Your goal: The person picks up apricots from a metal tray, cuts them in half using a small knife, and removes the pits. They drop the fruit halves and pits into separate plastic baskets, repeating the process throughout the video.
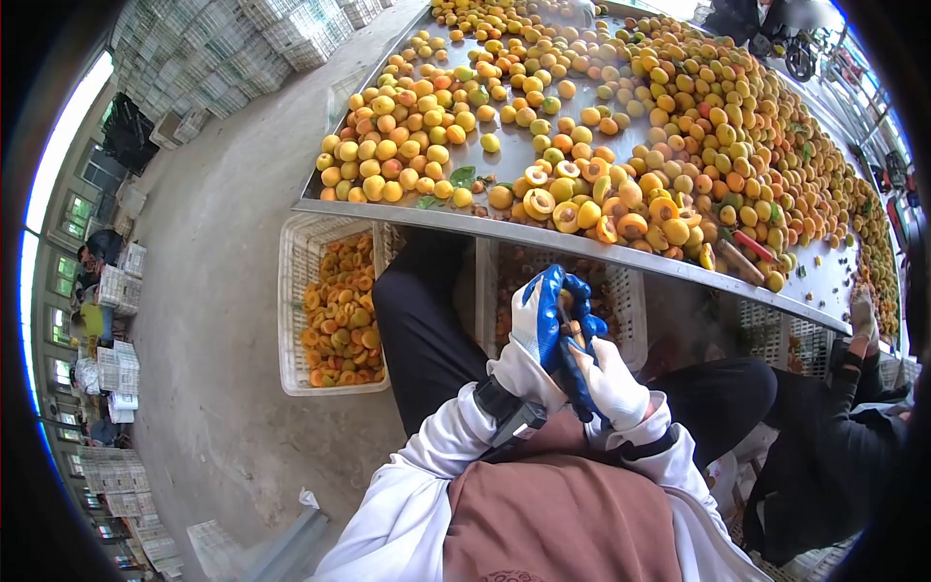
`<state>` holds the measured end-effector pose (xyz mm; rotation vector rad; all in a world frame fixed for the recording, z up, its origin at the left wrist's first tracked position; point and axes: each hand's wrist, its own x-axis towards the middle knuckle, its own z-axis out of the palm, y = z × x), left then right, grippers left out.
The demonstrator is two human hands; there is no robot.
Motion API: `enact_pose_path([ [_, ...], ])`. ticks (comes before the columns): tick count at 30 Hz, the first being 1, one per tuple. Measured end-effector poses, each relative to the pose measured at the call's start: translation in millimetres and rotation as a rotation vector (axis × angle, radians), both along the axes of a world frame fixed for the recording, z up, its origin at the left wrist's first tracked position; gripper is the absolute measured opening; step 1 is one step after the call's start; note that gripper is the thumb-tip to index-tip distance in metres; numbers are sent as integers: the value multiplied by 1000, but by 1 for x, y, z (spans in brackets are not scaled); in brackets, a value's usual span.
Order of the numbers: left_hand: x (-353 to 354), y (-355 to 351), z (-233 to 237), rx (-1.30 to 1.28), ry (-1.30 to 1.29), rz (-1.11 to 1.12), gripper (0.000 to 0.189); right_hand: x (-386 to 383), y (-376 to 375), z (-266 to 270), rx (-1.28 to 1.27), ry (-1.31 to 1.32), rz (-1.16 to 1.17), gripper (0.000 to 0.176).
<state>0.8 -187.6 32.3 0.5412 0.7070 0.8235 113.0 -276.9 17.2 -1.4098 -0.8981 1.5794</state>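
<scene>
In front of my lap, just below the table edge, my two gloved hands are together. My left hand (540, 320), in a white glove with blue coating, is curled closed; what it holds is hidden by its fingers. My right hand (613, 383), gloved alike, is wrapped round a small wooden-handled tool (575, 335) that points up towards the left hand. The tool's tip is hidden. Nearest to the hands, on the metal table (465, 225), lie several halved apricots (633, 227) among whole apricots (388, 150).
A white crate (288, 335) of apricot halves (341, 330) stands on the floor left of my leg. Another crate (635, 315) is under the table behind my hands. A wooden handle (741, 264) and a red handle (753, 244) lie near the table edge. A co-worker's hand (862, 315) is at right.
</scene>
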Motion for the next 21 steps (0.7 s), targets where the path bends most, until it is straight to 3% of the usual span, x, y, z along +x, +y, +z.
enact_pose_path([
  [1, -2, 1, 2, -58, -35, -35, 34, 4, -2, -3, -34, 167, 5, 28],
  [2, -3, 4, 1, -58, -37, -35, 34, 6, -3, -3, -33, 165, 5, 28],
  [4, -6, 10, -5, -144, -203, -253, 35, 8, -5, -3, -47, 435, 15, 28],
  [6, -3, 9, -10, -104, -159, -211, 37, 11, -3, -13, -38, 379, 2, 25],
  [8, 1, 9, -13, -139, -257, -241, 37, 24, -7, -31, -243, 969, 62, 20],
  [10, 1, 10, -5, -235, -303, -292, 37, 22, -7, -20, -185, 966, 47, 24],
  [13, 14, 21, -24, -16, -258, -170, 38, 26, -17, -34, -114, 1093, 59, 37],
  [14, 13, 24, -36, -14, -253, -171, 38, 29, -16, -37, -112, 1098, 61, 37],
  [16, 10, 29, -43, 348, 44, -62, 36, 32, -12, -33, -65, 883, -149, 42],
  [18, 3, 42, -60, 645, 245, 95, 26, 36, -3, -54, -38, 847, -177, 39],
  [20, -15, 48, -43, 565, 359, 290, 19, 36, 2, -62, -179, 471, -389, 38],
  [21, -31, 57, -34, 671, 536, 357, 18, 37, 3, -63, -190, 411, -388, 35],
])
